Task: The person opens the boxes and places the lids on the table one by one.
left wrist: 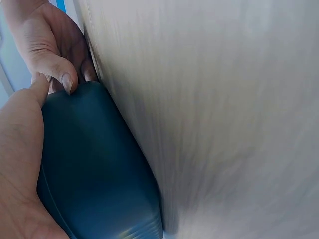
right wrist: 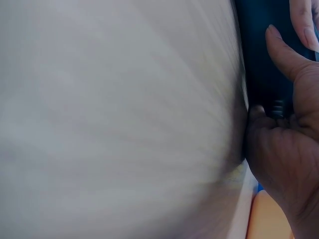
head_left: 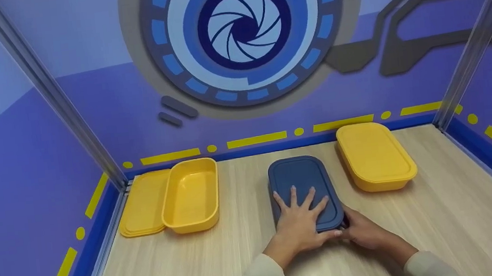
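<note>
A dark blue lidded lunch box stands in the middle of the table. My left hand lies spread on its lid, fingers straight, with the thumb reaching along the near edge. Around the near right corner, my right hand grips the box low down. In the right wrist view the right thumb rests on the box's near face, while the other fingers bend at its right side, partly hidden. The left wrist view shows the box's near face close up, with its base on the table.
A yellow box without its lid stands at the left, beside yellow lids lying partly behind it. To the right is a yellow box with its lid on. Printed panels enclose the wooden table at the back and both sides.
</note>
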{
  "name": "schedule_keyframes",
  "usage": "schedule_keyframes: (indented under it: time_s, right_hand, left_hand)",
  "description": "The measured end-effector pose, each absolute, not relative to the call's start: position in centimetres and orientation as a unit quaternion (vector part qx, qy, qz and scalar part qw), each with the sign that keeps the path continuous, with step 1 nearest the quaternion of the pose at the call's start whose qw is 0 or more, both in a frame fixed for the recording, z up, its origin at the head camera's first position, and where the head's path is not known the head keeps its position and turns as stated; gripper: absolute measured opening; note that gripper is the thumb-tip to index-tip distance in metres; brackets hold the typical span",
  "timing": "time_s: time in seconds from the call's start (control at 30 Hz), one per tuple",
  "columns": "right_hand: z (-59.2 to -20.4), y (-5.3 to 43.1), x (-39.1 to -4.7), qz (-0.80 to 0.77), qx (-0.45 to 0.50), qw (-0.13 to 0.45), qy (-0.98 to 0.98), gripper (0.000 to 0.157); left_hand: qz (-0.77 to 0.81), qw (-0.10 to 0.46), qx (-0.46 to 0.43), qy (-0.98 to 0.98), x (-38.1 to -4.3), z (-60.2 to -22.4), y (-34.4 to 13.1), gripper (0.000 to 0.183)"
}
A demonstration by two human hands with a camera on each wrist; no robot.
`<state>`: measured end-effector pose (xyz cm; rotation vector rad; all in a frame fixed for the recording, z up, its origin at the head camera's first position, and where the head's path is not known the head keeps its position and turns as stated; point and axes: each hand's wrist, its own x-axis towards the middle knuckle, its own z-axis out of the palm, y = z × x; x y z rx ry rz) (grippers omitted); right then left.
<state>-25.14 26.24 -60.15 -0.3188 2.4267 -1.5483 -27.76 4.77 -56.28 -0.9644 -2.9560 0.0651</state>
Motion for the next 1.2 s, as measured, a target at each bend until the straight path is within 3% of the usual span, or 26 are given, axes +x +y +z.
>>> schedule_keyframes:
  time_s: [1.2]
  right_hand:
    - [-59.92, 26.08, -25.30, -0.545, -0.080, 0.137, 0.823, 0.114]
  left_hand:
    - [0.020, 0.019, -0.311, -0.950, -27.70, -56.37, 4.77, 0.096]
